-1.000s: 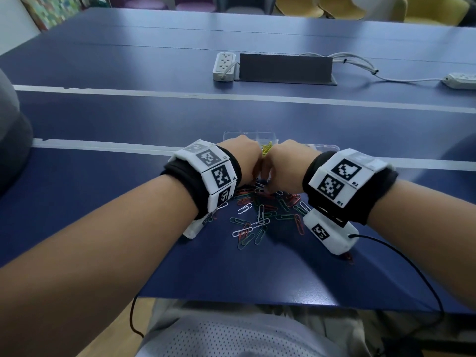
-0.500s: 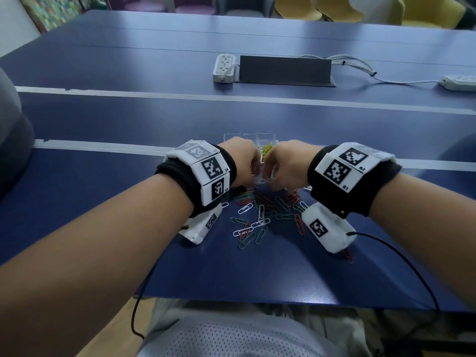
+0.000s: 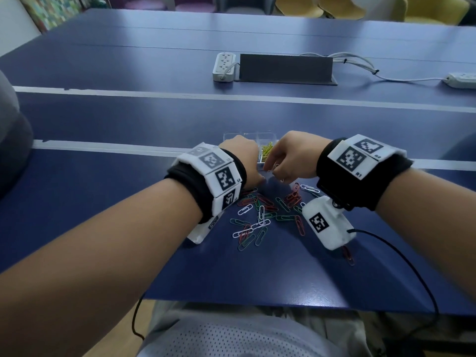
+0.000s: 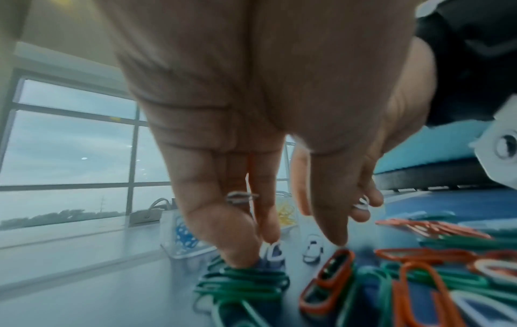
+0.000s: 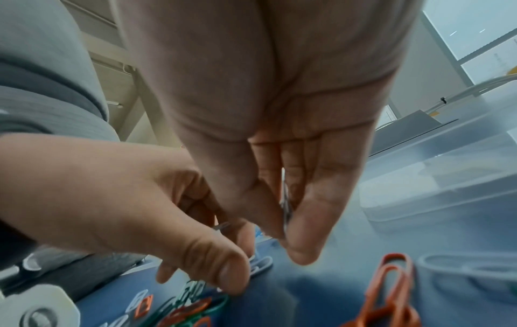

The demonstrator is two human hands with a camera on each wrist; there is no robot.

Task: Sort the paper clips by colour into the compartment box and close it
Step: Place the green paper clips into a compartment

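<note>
A loose pile of red, green and white paper clips [image 3: 268, 210] lies on the blue table. Behind it stands the clear compartment box [image 3: 231, 136], with yellow clips [image 3: 266, 148] in one cell and blue clips [image 4: 184, 234] in another. Both hands hover side by side at the pile's far edge. My left hand [image 3: 258, 176] pinches a whitish clip [image 4: 240, 197] between thumb and finger, while the thumb tip touches green clips [image 4: 243, 281]. My right hand [image 3: 273, 171] pinches a white clip [image 5: 286, 212] between thumb and fingers. The box's other cells are hidden behind the hands.
A white power strip [image 3: 224, 67] and a grey cable hatch [image 3: 286, 70] sit mid-table, with a second strip [image 3: 462, 79] far right. A black cable [image 3: 401, 258] trails from the right wrist over the table's near edge. A grey chair [image 3: 10, 140] stands at the left.
The hands were pressed together over the pile. They have since parted slightly, and a white clip now shows under the right hand's fingers.
</note>
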